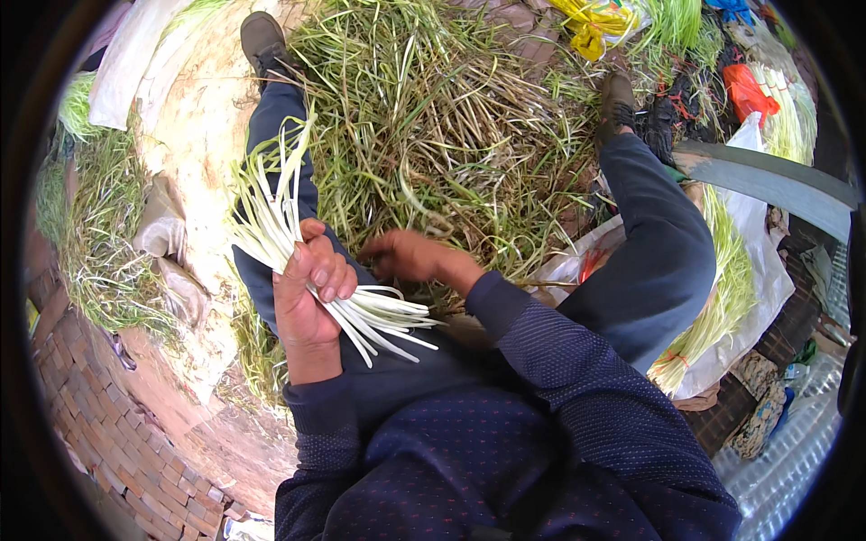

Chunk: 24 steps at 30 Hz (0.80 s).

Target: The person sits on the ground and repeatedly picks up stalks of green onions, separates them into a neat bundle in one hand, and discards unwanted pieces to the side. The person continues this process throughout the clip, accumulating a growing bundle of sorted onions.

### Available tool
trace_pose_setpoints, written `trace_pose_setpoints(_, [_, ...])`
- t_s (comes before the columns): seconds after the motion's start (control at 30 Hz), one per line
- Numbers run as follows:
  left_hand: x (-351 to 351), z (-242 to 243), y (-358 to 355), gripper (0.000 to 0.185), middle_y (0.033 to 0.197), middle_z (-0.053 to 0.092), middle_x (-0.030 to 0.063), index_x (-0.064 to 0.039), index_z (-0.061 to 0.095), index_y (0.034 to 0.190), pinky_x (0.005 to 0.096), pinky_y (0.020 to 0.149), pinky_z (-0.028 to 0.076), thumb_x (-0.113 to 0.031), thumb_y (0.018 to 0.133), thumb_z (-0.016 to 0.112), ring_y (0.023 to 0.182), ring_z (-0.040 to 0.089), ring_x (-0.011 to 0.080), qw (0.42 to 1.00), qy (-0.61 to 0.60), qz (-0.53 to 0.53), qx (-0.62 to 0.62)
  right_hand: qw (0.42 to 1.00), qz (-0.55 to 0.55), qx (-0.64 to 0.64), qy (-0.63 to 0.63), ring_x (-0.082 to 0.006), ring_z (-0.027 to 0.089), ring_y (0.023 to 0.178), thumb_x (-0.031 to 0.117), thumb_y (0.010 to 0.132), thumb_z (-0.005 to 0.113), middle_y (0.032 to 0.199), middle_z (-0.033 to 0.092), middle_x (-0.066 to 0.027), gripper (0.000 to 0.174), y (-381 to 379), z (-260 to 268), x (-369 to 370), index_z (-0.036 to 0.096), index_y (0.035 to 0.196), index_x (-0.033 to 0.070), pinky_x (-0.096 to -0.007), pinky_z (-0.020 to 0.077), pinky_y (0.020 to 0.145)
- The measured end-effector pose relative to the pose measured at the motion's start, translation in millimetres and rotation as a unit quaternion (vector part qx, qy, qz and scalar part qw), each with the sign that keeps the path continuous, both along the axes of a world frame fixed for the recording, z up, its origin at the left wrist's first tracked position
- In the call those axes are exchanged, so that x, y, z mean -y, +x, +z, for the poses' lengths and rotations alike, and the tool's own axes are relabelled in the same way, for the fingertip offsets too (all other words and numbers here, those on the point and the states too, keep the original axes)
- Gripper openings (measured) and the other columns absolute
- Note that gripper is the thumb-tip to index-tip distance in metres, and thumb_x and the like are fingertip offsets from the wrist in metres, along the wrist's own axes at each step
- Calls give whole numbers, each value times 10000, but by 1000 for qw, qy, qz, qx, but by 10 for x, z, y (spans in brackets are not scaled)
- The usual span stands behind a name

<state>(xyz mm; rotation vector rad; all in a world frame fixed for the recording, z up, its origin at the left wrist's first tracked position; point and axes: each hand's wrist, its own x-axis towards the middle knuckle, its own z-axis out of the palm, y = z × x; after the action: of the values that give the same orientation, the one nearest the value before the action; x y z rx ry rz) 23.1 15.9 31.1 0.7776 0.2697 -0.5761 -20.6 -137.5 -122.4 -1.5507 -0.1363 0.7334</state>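
My left hand [312, 270] is closed around a loose bunch of pale blanched chives [267, 223], held over my left thigh. Their white stem ends fan out toward my lap, while the yellow-green leaf tips spread up and away from me. Just to the right, my right hand [416, 255] is blurred by motion, its fingers pointing toward the bunch but apart from it. Whether those fingers hold anything is too blurred to tell. Between my legs spreads a heap of green and dried leaf trimmings [433, 135].
Tied bundles of pale chives [720, 291] lie on white plastic sheeting [771, 297] beyond my right leg. A grey curved bar [771, 176] juts in at right. Red [749, 95] and yellow plastic bags [595, 30] lie farther off. Brick paving [128, 439] is at lower left.
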Motion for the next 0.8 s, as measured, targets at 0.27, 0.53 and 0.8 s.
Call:
trace_pose_setpoints(0.27, [16,-36,27,390,687,457,-31,-21,537,1211,262,523,392,-313,993,677,512,413,72,1000,11,-3,0,913,-247,94,-310,-378,662,1071,238,877,737,1168,670,-219,451,940,-58,715,637,1271,41,-450,526,944])
trace_pose_setpoints(0.53, [105,-102,74,390,682,461,-29,-2,553,1205,262,508,404,-288,979,690,505,423,74,999,31,-5,-12,903,-234,-29,-358,-434,647,1107,413,847,782,1176,657,-287,711,1186,-286,446,462,1326,-3,-500,508,954])
trace_pose_setpoints(0.8, [132,-110,113,405,675,453,-31,-3,555,1194,257,496,396,-298,963,709,497,417,70,999,33,-5,-12,905,-263,53,-330,-434,687,919,278,850,757,955,715,-223,419,1124,40,420,540,1103,25,-526,522,805])
